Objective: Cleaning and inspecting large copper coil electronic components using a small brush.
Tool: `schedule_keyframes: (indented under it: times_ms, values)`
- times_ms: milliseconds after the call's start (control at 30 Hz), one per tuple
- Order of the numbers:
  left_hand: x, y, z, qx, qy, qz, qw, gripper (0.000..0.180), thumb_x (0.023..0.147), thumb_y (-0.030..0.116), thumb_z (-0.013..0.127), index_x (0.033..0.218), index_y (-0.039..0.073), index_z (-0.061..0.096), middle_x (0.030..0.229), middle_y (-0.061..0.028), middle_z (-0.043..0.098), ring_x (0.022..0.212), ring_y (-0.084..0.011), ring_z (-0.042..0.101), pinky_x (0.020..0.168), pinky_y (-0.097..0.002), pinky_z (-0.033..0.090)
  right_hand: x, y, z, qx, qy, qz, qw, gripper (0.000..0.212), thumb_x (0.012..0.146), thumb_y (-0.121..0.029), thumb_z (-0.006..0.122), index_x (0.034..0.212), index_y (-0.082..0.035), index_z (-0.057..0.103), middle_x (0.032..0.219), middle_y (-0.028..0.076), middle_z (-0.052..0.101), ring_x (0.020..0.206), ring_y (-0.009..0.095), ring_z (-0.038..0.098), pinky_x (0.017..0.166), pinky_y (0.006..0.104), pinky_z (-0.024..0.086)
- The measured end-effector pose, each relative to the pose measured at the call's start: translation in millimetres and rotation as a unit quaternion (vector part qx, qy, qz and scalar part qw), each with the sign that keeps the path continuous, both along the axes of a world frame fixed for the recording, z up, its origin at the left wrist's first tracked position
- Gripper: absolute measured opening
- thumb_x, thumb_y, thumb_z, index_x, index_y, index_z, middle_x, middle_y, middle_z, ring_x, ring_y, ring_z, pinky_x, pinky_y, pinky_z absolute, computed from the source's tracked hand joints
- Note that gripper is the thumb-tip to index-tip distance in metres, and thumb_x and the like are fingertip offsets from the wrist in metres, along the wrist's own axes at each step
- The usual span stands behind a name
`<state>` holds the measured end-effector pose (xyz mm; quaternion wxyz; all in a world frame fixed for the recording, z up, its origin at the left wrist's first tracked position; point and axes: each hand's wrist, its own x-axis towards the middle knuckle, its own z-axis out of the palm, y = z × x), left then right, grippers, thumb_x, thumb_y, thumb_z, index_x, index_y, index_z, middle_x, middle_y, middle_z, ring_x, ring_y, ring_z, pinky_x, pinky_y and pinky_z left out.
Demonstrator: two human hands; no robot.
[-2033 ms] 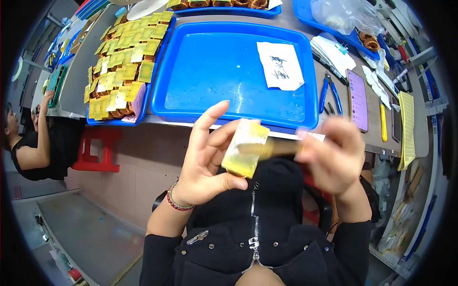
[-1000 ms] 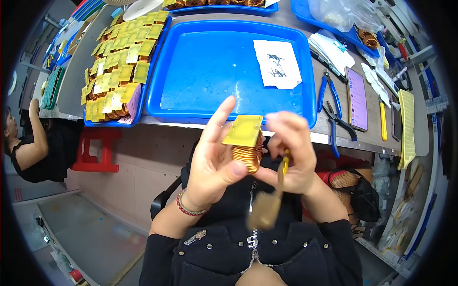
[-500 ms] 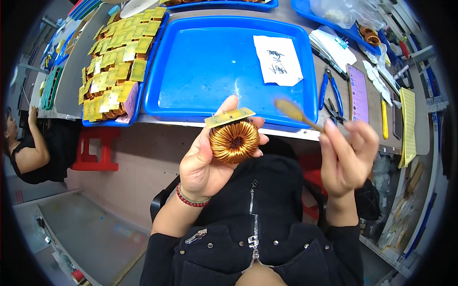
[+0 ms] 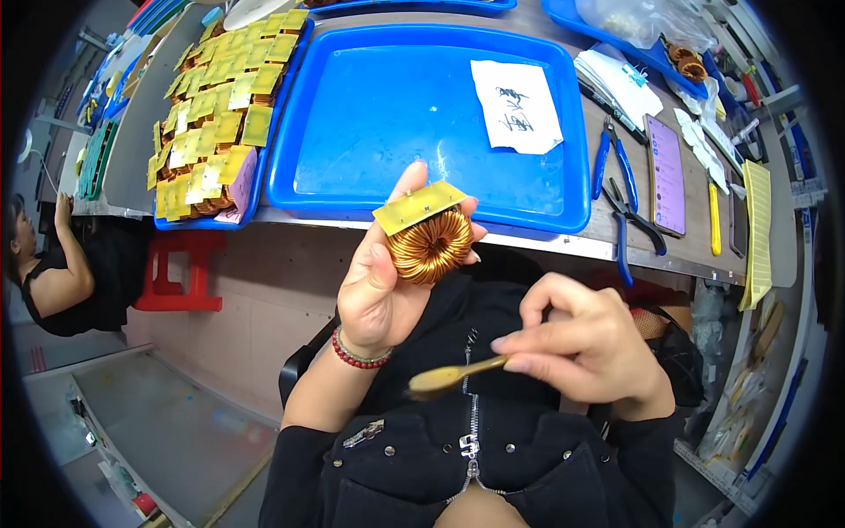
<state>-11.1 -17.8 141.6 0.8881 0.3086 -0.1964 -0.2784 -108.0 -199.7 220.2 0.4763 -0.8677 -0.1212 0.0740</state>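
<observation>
My left hand (image 4: 365,299) is closed around a toroidal copper-wire coil (image 4: 429,249) at the near side of the blue tray. A square yellow board (image 4: 421,208) sits on top of the coil, with small pins sticking up from it. Between thumb and fingertips, my right hand (image 4: 594,343) pinches a thin-handled wooden brush (image 4: 449,377) with an oval head. Its head points left over my black jacket, lower than the coil and apart from it. Any bristles are blurred.
Ahead lies a blue tray (image 4: 378,114) with a handwritten paper (image 4: 517,110) in it. Stacked coils with yellow boards (image 4: 216,114) fill a tray at left. To the right are blue-handled pliers (image 4: 607,158), cutters (image 4: 627,211) and a phone (image 4: 666,176). A person (image 4: 66,264) sits far left.
My right hand has moved down and left with the brush, whose head now sits below the coil. The coil and board have tilted slightly in my left hand, showing more of the board's top.
</observation>
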Motion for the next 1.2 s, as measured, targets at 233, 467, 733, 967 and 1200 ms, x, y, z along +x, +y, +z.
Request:
schedule_keyframes:
  times_ms: [233, 467, 733, 967, 1200]
  values:
    - [6, -2, 7, 0.000, 0.006, -0.036, 0.999, 0.082, 0.084, 0.045, 0.051, 0.139, 0.002, 0.010, 0.127, -0.0259, 0.040, 0.110, -0.0316, 0.049, 0.090, -0.0396, 0.042, 12, 22, -15, -0.163, -0.364, 0.109, 0.910, 0.022, 0.070, -0.029, 0.066, 0.077, -0.008, 0.061, 0.070, -0.001, 0.050, 0.052, 0.010, 0.044, 0.084, 0.0369, 0.047]
    - [-4, -1, 12, 0.042, -0.029, -0.024, 0.998, 0.081, 0.085, 0.045, 0.050, 0.138, -0.004, 0.012, 0.128, -0.0224, 0.040, 0.113, -0.0300, 0.047, 0.097, -0.0393, 0.036, 35, 37, -20, -0.237, -0.345, 0.203, 0.885, 0.019, 0.069, -0.024, 0.059, 0.066, -0.007, 0.054, 0.063, 0.001, 0.034, 0.052, 0.012, 0.042, 0.095, 0.0432, 0.039]
    - [12, 0, 11, 0.066, -0.046, 0.032, 0.996, 0.074, 0.089, 0.046, 0.040, 0.139, 0.000, 0.010, 0.122, -0.0252, 0.043, 0.102, -0.0302, 0.051, 0.078, -0.0347, 0.045, 9, 22, -11, -0.238, -0.338, 0.142, 0.899, 0.021, 0.072, -0.030, 0.063, 0.069, -0.010, 0.055, 0.065, -0.001, 0.041, 0.054, 0.011, 0.041, 0.076, 0.0306, 0.047]
    - [2, -11, 18, 0.031, -0.021, -0.030, 0.999, 0.075, 0.089, 0.046, 0.040, 0.140, 0.002, 0.007, 0.122, -0.0259, 0.042, 0.103, -0.0308, 0.050, 0.081, -0.0366, 0.045, 30, 33, -15, -0.179, -0.388, 0.132, 0.895, 0.025, 0.073, -0.028, 0.063, 0.073, -0.004, 0.055, 0.067, -0.001, 0.044, 0.051, 0.011, 0.040, 0.091, 0.0436, 0.045]
    - [8, -3, 11, -0.065, 0.091, -0.069, 0.991, 0.069, 0.091, 0.046, 0.035, 0.141, 0.008, 0.005, 0.125, -0.0236, 0.039, 0.105, -0.0310, 0.047, 0.087, -0.0394, 0.042, 12, 15, -18, -0.098, -0.378, 0.071, 0.918, 0.025, 0.072, -0.030, 0.068, 0.084, -0.009, 0.063, 0.068, -0.001, 0.049, 0.055, 0.011, 0.047, 0.056, 0.0286, 0.043]
